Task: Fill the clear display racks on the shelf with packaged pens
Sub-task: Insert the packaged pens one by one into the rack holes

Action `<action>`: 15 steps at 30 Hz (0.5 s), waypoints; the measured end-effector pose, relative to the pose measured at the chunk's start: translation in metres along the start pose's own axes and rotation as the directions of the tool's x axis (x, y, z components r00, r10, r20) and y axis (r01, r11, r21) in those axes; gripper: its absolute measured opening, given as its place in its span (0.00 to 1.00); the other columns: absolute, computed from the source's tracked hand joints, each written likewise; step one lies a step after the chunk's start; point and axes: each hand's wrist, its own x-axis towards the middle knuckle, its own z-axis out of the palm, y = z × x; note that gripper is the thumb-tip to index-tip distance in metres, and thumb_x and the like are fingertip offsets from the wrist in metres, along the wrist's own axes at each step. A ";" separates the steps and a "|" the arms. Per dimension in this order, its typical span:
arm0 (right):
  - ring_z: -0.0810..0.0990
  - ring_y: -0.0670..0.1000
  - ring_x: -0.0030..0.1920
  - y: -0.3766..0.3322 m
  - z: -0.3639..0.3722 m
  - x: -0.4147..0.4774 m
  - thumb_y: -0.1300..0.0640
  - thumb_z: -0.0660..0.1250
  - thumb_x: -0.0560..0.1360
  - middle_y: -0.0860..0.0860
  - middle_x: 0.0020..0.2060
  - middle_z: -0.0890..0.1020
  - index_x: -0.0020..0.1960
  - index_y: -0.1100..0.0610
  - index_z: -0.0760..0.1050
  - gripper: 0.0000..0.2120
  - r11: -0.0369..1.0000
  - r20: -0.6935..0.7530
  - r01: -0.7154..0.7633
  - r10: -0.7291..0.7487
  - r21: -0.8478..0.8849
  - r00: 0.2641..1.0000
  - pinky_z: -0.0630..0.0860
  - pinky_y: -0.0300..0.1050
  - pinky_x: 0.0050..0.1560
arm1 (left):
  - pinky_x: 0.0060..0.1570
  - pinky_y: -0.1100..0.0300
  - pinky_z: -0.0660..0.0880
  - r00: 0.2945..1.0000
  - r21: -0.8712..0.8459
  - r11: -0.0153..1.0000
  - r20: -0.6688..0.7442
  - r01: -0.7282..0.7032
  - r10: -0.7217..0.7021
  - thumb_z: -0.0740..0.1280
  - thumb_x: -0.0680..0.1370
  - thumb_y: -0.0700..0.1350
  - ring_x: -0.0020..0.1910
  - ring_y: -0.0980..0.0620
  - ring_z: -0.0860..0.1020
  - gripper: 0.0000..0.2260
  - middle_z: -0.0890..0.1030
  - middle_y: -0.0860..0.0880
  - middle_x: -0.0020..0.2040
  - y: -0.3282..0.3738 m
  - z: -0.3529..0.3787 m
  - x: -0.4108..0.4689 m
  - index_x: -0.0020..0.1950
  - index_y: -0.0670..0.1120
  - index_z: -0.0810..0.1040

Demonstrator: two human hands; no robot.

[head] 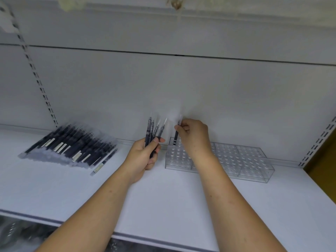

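Clear display racks [241,160] with rows of round holes stand in a line at the back right of the white shelf [163,197]. My right hand [193,135] pinches one packaged dark pen [176,137] upright, its lower end at a hole in the back left corner of the leftmost rack [177,158]. My left hand [145,157], just left of that rack, grips a bunch of several packaged pens [153,131] that fan upward. A loose pile of packaged pens [72,148] lies flat at the shelf's left.
The shelf's back panel [163,88] rises right behind the racks. Slotted uprights [36,77] stand at the far left and at the right edge [318,142]. A lower shelf with dark, blurred goods [21,233] shows under the front edge.
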 end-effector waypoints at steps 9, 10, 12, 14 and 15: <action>0.84 0.51 0.40 -0.002 0.001 0.000 0.53 0.76 0.76 0.51 0.36 0.86 0.44 0.58 0.86 0.08 0.998 0.017 -0.052 0.051 0.038 0.999 0.82 0.48 0.48 | 0.28 0.59 0.49 1.000 0.003 1.000 -0.016 -0.002 0.002 0.62 0.86 0.45 0.25 0.53 0.60 0.10 0.72 0.48 0.38 -0.001 0.000 0.001 0.57 0.42 0.81; 0.85 0.51 0.41 -0.001 0.000 0.000 0.53 0.78 0.75 0.51 0.38 0.86 0.47 0.58 0.87 0.08 0.997 0.020 -0.070 0.069 0.042 0.997 0.82 0.48 0.49 | 0.28 0.59 0.49 1.000 0.000 1.000 -0.020 -0.003 0.003 0.62 0.86 0.45 0.25 0.53 0.60 0.10 0.72 0.48 0.38 -0.001 0.000 0.001 0.57 0.42 0.81; 0.85 0.50 0.42 0.002 -0.001 -0.001 0.53 0.78 0.74 0.51 0.39 0.87 0.48 0.58 0.86 0.08 0.996 0.020 -0.082 0.081 0.032 0.996 0.82 0.49 0.50 | 0.27 0.60 0.49 1.000 -0.013 1.000 -0.021 -0.004 0.004 0.63 0.86 0.46 0.25 0.53 0.59 0.10 0.72 0.48 0.38 -0.001 0.000 0.001 0.57 0.42 0.81; 0.85 0.51 0.41 0.002 0.000 -0.001 0.54 0.77 0.75 0.50 0.39 0.87 0.47 0.57 0.87 0.06 0.998 0.008 -0.067 0.067 -0.001 0.998 0.83 0.50 0.49 | 0.27 0.60 0.49 1.000 -0.016 1.000 -0.017 -0.004 0.004 0.63 0.86 0.46 0.25 0.54 0.59 0.10 0.72 0.48 0.38 -0.001 0.000 0.001 0.57 0.42 0.81; 0.85 0.51 0.40 0.003 0.000 -0.001 0.54 0.76 0.75 0.50 0.39 0.87 0.46 0.56 0.87 0.05 0.998 0.002 -0.064 0.064 -0.015 0.998 0.83 0.51 0.49 | 0.27 0.60 0.49 1.000 -0.014 1.000 -0.016 -0.005 0.005 0.63 0.86 0.45 0.25 0.54 0.59 0.10 0.72 0.48 0.38 -0.001 0.001 0.001 0.57 0.41 0.81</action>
